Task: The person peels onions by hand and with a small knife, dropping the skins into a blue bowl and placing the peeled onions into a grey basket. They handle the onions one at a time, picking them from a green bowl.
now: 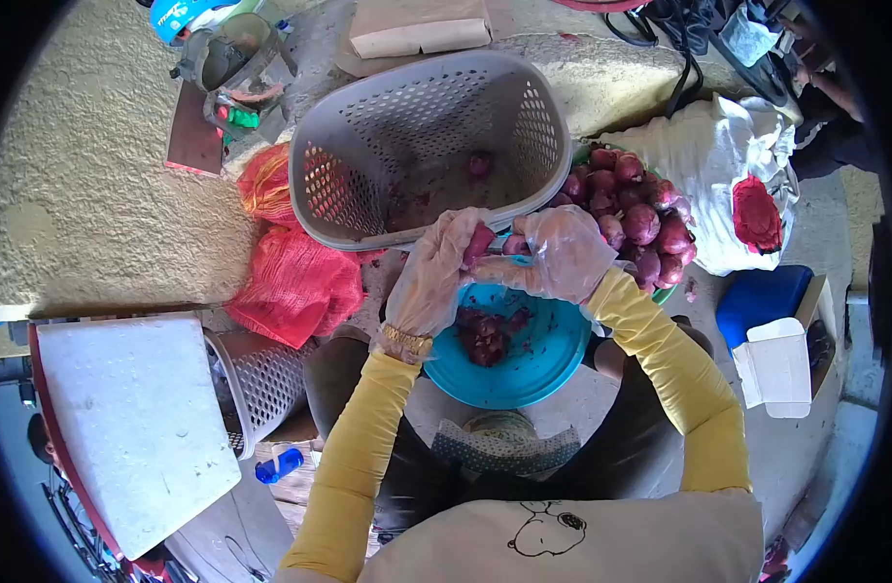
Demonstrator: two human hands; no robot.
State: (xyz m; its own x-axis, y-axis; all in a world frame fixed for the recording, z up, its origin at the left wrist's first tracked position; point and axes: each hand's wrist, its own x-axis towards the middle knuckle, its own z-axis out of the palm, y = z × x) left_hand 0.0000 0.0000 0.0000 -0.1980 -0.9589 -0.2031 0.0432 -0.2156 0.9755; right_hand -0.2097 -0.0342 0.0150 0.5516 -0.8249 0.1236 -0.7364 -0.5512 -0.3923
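Both my hands wear clear plastic gloves and meet over the near rim of a grey perforated basket (329, 238). My left hand (434, 267) is closed on a red onion (478, 243). Close beside it, my right hand (569, 251) is closed with a reddish onion piece (515, 245) at its fingertips; whether it also grips a small tool I cannot tell. Below the hands is a turquoise basin (548, 364) holding dark onion skins (485, 338). One loose red onion (480, 163) lies inside the grey basket among skin scraps.
Right of the basket, red onions (642, 223) are heaped in a green container. A white sack (708, 160) lies behind them. Red mesh bags (295, 282) are on the left, near a white foam box (125, 418). A blue container (762, 301) stands at right.
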